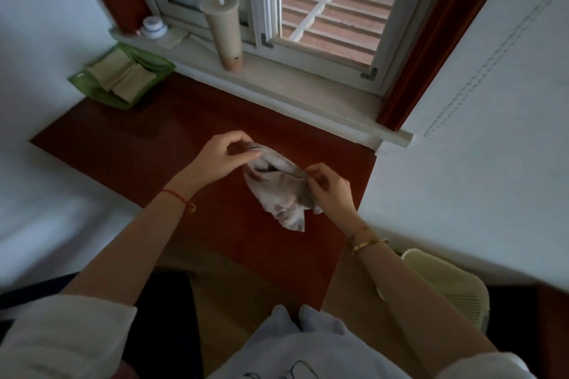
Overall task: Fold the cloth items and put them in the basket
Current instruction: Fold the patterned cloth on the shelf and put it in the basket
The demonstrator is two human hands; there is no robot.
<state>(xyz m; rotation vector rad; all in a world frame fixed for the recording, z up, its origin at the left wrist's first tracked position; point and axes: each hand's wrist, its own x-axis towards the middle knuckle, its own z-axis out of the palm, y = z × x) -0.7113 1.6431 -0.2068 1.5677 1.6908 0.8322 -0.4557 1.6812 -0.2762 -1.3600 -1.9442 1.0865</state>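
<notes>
Red-brown table (129,144) below one window: one cloth (278,191) at centre, pinched by left hand (218,157) and right hand (331,191). One green basket (92,92) far left of cloth, holding folded items.

A pale grey crumpled fabric cloth (278,191) with dark reddish-brown blotches hangs between the fingers (246,149) of both hands. Beneath the fingers lies a deep red-brown wooden counter (154,144). Far beyond the left fingers sits a translucent green plastic basket (123,101) holding beige folded cloths (121,75). Beyond the fingers stands a tan drink cup (224,32) with a white straw. Near the right fingers, gold bangles (368,243); near the left, a red string bracelet (178,197).
</notes>
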